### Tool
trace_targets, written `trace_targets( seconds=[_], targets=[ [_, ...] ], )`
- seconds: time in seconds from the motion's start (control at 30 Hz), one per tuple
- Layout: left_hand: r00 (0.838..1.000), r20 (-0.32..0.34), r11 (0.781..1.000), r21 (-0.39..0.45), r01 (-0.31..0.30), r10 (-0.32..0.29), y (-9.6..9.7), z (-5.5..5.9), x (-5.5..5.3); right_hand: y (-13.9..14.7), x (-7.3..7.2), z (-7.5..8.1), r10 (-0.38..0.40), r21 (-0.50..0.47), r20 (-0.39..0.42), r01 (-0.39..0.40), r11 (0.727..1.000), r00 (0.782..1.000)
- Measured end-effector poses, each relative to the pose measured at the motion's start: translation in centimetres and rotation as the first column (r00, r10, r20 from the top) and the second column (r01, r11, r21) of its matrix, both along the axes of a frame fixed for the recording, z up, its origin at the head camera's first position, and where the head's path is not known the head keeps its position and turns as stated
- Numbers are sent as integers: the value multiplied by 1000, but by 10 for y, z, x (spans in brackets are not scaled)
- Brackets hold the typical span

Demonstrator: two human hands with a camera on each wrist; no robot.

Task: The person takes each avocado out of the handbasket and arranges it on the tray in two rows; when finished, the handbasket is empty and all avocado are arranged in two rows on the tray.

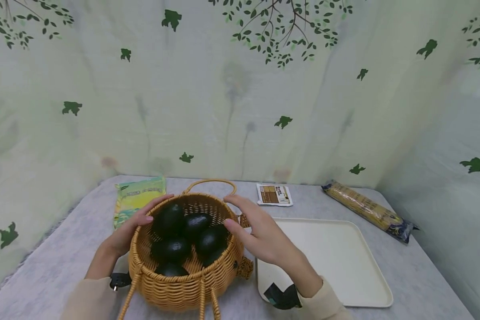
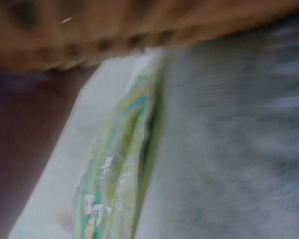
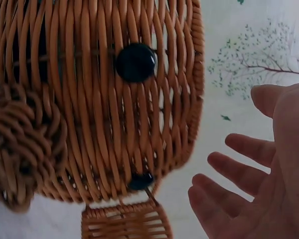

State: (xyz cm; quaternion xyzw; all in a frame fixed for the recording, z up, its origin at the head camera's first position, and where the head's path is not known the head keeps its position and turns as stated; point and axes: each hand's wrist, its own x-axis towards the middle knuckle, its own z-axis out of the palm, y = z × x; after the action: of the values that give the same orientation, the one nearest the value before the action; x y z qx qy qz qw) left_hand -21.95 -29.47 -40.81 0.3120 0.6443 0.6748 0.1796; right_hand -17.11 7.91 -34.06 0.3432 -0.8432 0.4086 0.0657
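Note:
A round wicker basket (image 1: 172, 291) with several dark green avocados (image 1: 172, 250) in it stands at the front of the table. My left hand (image 1: 122, 235) lies along its left rim, fingers stretched toward the back and thumb at the edge. Over the right rim is my right hand (image 1: 260, 231), its thumb and fingers spread. The right wrist view shows that hand's fingers (image 3: 234, 174) apart from the woven side, with nothing in them. Dark round knobs (image 3: 135, 62) dot the wicker there. In the left wrist view only a blurred strip of basket (image 2: 139, 30) shows.
A white tray (image 1: 328, 262) lies right of the basket, partly under the right forearm. Behind the basket are a green-yellow packet (image 1: 140, 195) at left and a small brown-and-white packet (image 1: 274, 194). A long golden package (image 1: 364, 206) lies at the back right. Patterned curtains surround the table.

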Motion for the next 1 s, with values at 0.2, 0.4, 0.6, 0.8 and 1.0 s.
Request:
trace_targets(
  seconds=[0.2, 0.4, 0.6, 0.8, 1.0],
  targets=[
    [999, -24, 992, 120, 34, -31, 12, -1, 2, -22, -4, 1, 60, 32, 18, -60, 998, 998],
    [994, -97, 993, 111, -47, 58, 15, 2, 4, -43, -8, 9, 133, 126, 18, -134, 983, 991],
    [980, -166, 991, 99, -95, 110, 14, 1, 4, -64, -15, 18, 197, 254, -18, -186, 949, 980],
    [986, -130, 992, 80, -96, 106, 13, -2, 3, -84, -24, 19, 269, 310, -21, -249, 917, 963],
    [997, -75, 990, 141, -22, 33, 17, -2, 1, -93, -27, 13, 297, 407, 13, -276, 871, 955]
  ],
)
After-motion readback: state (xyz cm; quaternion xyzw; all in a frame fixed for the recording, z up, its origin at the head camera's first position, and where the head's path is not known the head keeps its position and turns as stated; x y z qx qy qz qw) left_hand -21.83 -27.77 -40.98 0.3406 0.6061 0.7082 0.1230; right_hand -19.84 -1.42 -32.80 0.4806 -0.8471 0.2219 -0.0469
